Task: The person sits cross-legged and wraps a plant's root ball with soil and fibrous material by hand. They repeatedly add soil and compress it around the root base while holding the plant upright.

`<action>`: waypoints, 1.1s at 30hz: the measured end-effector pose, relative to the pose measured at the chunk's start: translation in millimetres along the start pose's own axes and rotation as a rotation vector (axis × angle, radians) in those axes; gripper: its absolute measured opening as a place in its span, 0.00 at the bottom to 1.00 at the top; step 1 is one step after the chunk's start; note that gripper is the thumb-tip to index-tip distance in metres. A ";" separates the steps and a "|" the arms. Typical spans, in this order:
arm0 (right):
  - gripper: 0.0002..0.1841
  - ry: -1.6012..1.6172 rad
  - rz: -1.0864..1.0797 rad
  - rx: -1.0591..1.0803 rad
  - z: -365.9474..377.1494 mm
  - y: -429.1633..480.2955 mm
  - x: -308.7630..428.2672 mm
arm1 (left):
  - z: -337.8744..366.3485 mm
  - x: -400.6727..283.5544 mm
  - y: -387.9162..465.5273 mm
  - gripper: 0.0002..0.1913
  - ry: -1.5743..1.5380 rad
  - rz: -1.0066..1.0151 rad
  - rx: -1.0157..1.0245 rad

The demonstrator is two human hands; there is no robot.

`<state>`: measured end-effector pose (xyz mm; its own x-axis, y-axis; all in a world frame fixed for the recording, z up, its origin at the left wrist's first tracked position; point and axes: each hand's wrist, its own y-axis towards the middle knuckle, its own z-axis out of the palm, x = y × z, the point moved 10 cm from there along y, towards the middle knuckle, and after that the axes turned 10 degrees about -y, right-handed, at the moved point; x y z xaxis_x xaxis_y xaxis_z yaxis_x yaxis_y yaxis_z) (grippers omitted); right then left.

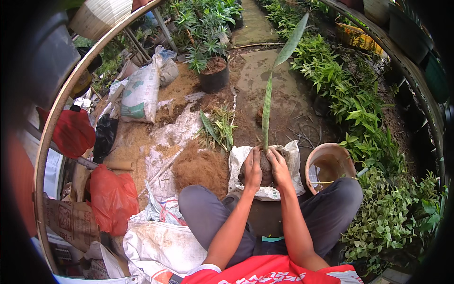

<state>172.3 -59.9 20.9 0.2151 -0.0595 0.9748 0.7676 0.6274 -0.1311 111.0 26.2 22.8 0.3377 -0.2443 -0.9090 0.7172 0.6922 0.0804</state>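
Note:
A snake plant [266, 113] stands upright before me, its long mottled green leaf rising from a ball of dark soil [266, 169]. My left hand [253, 168] cups the left side of the soil ball. On the other side my right hand [278, 166] presses against it, with the fingertips of both hands close to the leaf's base. Under the ball lies an open white woven sack [294, 156] with more dark soil in it. The roots and the underside of the ball are hidden.
A clay-coloured pot [312, 159] with brown water stands right of the sack. Brown fibre [200, 168] and cut leaves [221, 129] lie to the left. A filled sack [142, 88] and a potted plant [214, 80] are farther off. Low plants [358, 110] line the right.

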 end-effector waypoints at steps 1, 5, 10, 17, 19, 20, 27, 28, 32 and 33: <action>0.26 0.019 0.018 0.010 1.1 0.5 -2.9 | -2.0 2.3 -0.1 0.30 0.026 -0.010 -0.022; 0.25 0.096 0.055 0.034 1.7 4.3 -13.0 | 0.4 -2.2 0.5 0.33 0.163 0.060 -0.043; 0.23 0.268 0.119 0.146 7.9 4.0 -16.8 | 13.7 -37.1 -11.1 0.35 0.145 0.267 0.017; 0.22 0.516 0.186 0.104 9.4 1.6 5.3 | 52.7 -92.0 -55.8 0.28 0.712 0.892 0.179; 0.22 0.498 0.267 0.071 8.7 -4.2 0.7 | 50.5 -88.0 -56.2 0.27 0.688 0.918 0.138; 0.22 0.500 0.244 0.065 9.6 -4.1 3.1 | 47.9 -85.9 -55.5 0.24 0.663 0.934 0.118; 0.19 0.390 0.197 0.022 5.3 -4.0 -3.8 | 34.3 -71.3 -52.0 0.18 0.533 0.951 0.044; 0.19 0.377 0.199 0.010 3.5 -3.4 -6.1 | 34.7 -70.2 -51.7 0.18 0.547 0.937 0.040; 0.20 0.422 0.220 0.004 -2.4 -1.8 -13.1 | 43.1 -69.6 -53.8 0.17 0.592 0.929 0.089; 0.21 0.435 0.228 0.001 -4.2 -2.1 -14.5 | 45.8 -69.4 -54.0 0.16 0.614 0.931 0.105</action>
<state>170.1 -63.6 6.3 0.6103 -0.2393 0.7551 0.6711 0.6627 -0.3324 76.8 -25.4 100.2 0.4323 0.7352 -0.5221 0.3999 0.3626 0.8418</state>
